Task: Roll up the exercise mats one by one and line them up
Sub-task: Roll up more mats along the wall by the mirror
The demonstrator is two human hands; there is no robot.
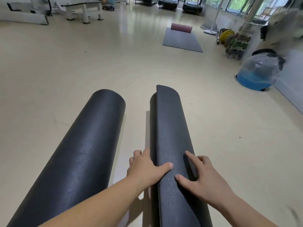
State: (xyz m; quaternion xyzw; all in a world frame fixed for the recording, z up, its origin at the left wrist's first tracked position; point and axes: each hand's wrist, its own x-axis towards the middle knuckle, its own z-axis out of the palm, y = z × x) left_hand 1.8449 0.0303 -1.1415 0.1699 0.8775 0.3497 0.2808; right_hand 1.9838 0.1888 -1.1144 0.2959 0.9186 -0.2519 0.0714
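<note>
Two dark rolled exercise mats lie side by side on the beige floor, pointing away from me. The left rolled mat [78, 154] lies untouched. The right rolled mat [170, 131] has its loose outer edge running along the top. My left hand [146, 167] clasps its left side, thumb across the top. On the roll's right side rests my right hand [203, 176], fingers spread flat. Farther back a grey mat [182, 40] lies unrolled on the floor, with a pink ridged roller [181, 28] at its far end.
A clear plastic bag over a blue base [259, 72] stands at the right by the wall. Behind it are a rack of weights [236, 45] and a yellow object [227, 36]. White benches [82, 9] stand at the back left, treadmills at the back by the windows.
</note>
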